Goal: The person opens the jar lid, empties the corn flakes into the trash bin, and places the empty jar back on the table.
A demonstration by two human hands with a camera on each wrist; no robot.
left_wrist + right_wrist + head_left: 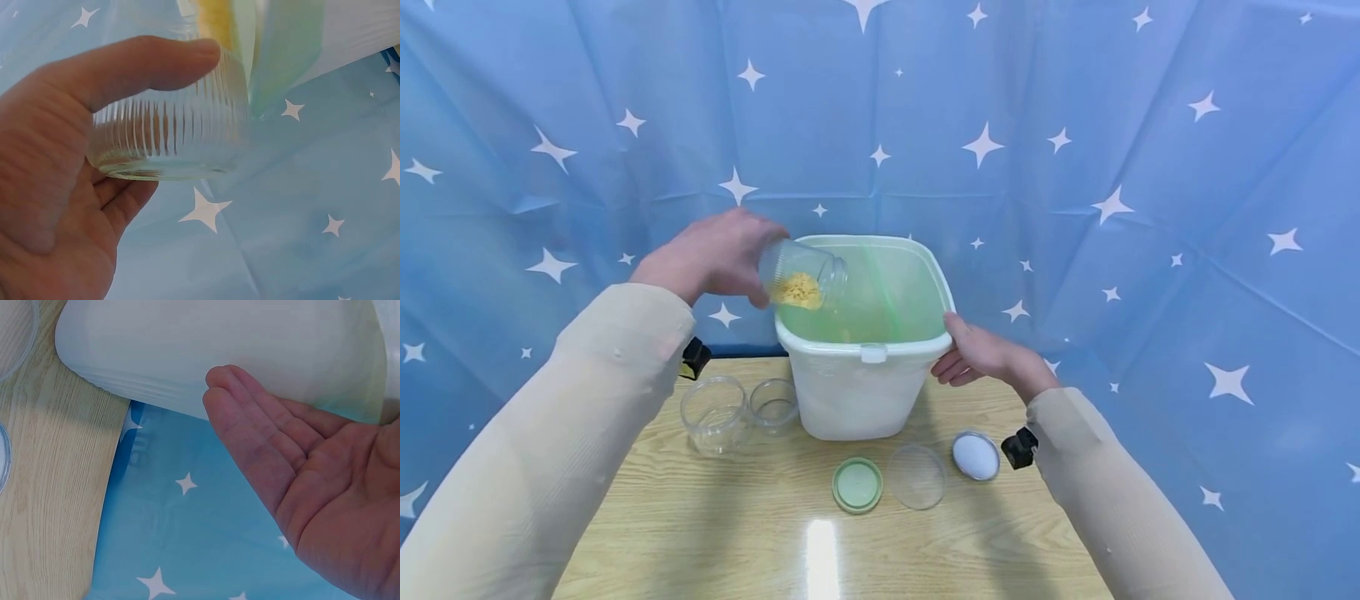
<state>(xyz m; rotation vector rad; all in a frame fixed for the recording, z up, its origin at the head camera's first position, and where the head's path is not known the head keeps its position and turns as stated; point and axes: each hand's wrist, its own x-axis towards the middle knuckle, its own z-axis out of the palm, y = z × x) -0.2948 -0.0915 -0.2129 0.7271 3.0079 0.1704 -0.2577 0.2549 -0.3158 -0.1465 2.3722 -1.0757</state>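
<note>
My left hand (718, 254) grips a clear ribbed jar (772, 265) around its base end. The jar lies tilted nearly on its side over the left part of a white bin (857, 396), its mouth facing right. Yellow flakes (800, 290) lie inside the jar, toward the mouth. In the left wrist view, my thumb crosses the ribbed glass (169, 131). At the bin's right side is my right hand (981, 350), thumb by the rim and fingers straight against the outer wall (156, 350). The bin's inside looks pale green; its bottom is hidden.
Two clear round containers, a larger one (715, 408) and a smaller one (773, 404), stand left of the bin. In front lie a green lid (857, 485), a clear disc (917, 477) and a round white-topped piece (976, 456). A blue starred curtain (880, 108) hangs behind the wooden table (737, 533).
</note>
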